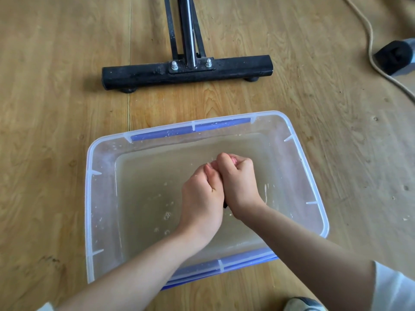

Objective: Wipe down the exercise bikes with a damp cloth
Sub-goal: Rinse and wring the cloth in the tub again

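Head view, one frame. Two hands were in the middle of the frame, over one tub [89, 198]. The left hand [202, 198] and right hand [240, 182] were pressed side by side, the fingers of both curled tight into fists round one pink cloth [233, 158]. Only a small bunched fold of the cloth showed, at the top of the right fist. A small dark patch sat between the heels of the hands; could not tell what it was. The tub was rectangular, of clear plastic with rounded corners, a blue-tinted rim and two blue strips, one on the upper edge and one on the lower edge. It held shallow cloudy water [146, 187] with a few bubbles, and droplets on the walls. The tub stood on a floor [56, 86] of tan wood-grain boards. At upper centre was one exercise bike base [235, 68]: a black square-section crossbar, scuffed and dusty, with two silver bolts [174, 65], two round black feet and black struts rising out of frame. At upper right ran one tan cord [370, 41], beside one black foam-covered piece [393, 56]. One white sleeve [393, 288] and one grey shoe toe [303, 305] were at lower right.
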